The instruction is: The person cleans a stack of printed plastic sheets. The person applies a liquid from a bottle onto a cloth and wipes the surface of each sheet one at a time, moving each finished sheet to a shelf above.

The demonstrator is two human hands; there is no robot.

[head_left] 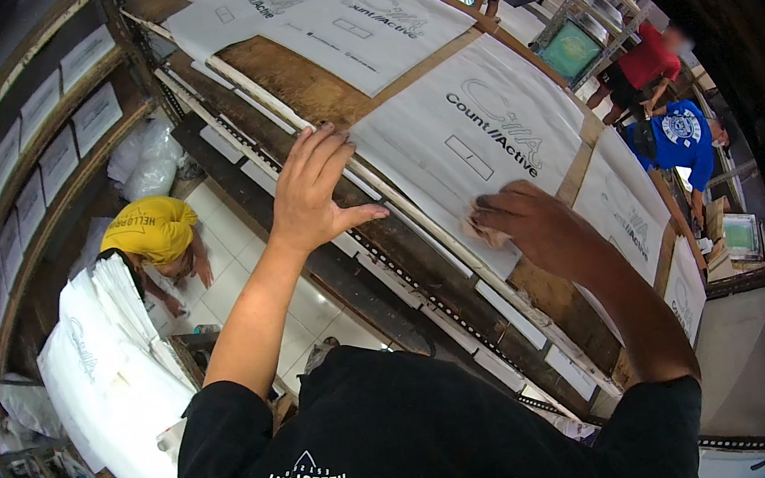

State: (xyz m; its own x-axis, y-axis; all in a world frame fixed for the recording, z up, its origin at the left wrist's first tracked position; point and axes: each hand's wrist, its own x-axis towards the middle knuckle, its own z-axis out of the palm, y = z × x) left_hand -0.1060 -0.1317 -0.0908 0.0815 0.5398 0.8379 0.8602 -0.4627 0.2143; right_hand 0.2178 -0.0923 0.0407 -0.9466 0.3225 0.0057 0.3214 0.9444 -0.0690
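Observation:
My left hand [314, 190] rests with its fingertips at the pale front rail [408, 212] of a long work table, fingers stretched and thumb apart, holding nothing. Further right, my right hand [534, 225] is closed over a small, pale pinkish crumpled rag [489, 233], partly hidden under the fingers. That hand is over the lower edge of a white printed sheet [431, 128] with dark lettering and an outlined emblem. The sheet lies on the brown tabletop [301, 82]. Another white printed sheet [348, 33] lies beyond my left hand, and one more [621, 200] past my right forearm.
Below the rail, a perforated metal strip [407, 284] runs along the table. At left, a person in yellow [149, 227] bends near a stack of white sheets [98, 369]. Shelves [41, 138] hold more sheets. Other people, one in red [647, 60] and one in blue [683, 137], stand across the table.

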